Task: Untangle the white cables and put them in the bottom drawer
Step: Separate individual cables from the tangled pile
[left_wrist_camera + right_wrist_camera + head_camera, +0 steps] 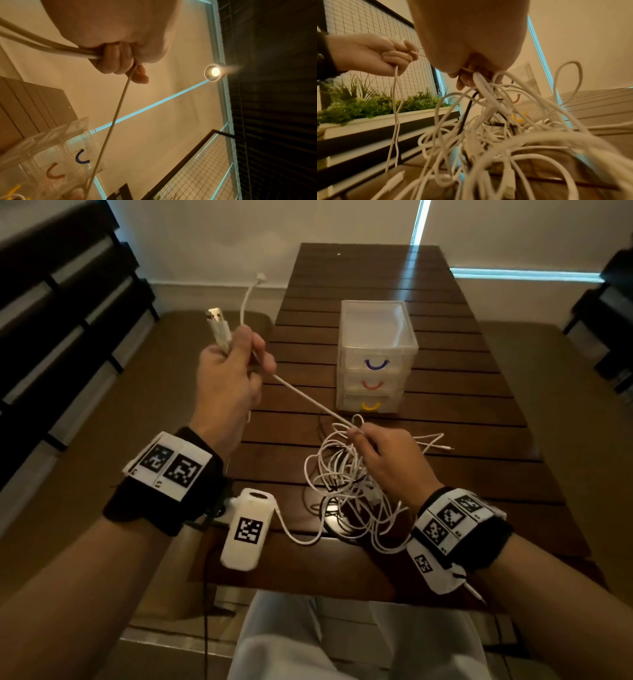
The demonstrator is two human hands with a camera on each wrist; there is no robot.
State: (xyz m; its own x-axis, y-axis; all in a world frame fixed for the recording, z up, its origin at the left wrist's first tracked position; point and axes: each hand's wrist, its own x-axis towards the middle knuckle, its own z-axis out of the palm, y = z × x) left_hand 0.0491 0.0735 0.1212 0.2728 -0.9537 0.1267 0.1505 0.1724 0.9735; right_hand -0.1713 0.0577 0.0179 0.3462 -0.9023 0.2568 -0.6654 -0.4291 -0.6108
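Left hand (227,378) fingers curled round one white cable (308,398), USB plug (217,325) upward. Right hand (387,455) pinches the cable tangle (346,491) above the surface (445,392). Three-drawer unit (375,354); bottom drawer (371,405) closed.

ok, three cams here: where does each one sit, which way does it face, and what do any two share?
Head: worn on the head, looks down and forward at the table; both forearms, left hand and right hand show.
Left wrist: under the left hand, looks up along its fingers toward the ceiling light.
Right wrist: under the right hand, looks along its palm into the cable tangle; the left hand shows too.
Shared: all three see the drawer unit and the taut white cable.
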